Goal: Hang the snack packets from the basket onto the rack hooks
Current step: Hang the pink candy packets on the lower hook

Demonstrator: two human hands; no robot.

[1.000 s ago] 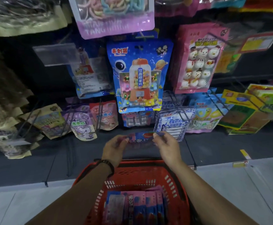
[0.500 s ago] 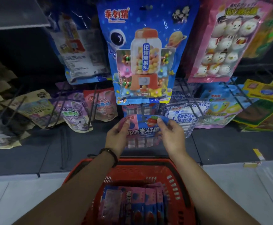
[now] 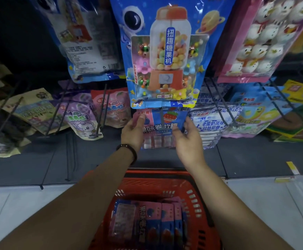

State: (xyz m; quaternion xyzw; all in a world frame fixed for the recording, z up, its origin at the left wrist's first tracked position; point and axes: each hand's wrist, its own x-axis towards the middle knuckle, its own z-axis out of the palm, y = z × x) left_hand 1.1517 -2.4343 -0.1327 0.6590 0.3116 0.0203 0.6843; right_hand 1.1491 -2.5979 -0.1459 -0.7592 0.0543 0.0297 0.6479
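A pink and blue snack packet (image 3: 165,123) is up against the rack, just under the big blue candy-machine packet (image 3: 165,51). My left hand (image 3: 132,132) pinches its upper left corner. My right hand (image 3: 188,141) holds its right edge. A grey hook prong (image 3: 162,118) runs down the front of the packet's top middle. Below my arms sits the red basket (image 3: 194,197), holding several more pink and blue packets (image 3: 156,224). The packet's lower part is partly hidden by my hands.
Other packets hang on neighbouring hooks: purple and pink pouches (image 3: 85,120) at left, a blue-and-white packet (image 3: 212,123) at right, a pink marshmallow packet (image 3: 255,42) at upper right. Black wire prongs (image 3: 102,109) stick out toward me. A pale floor (image 3: 273,204) lies below the rack.
Both hands raised the packet from above the basket up to the hook under the blue candy-machine packet. My view moved closer to the rack.
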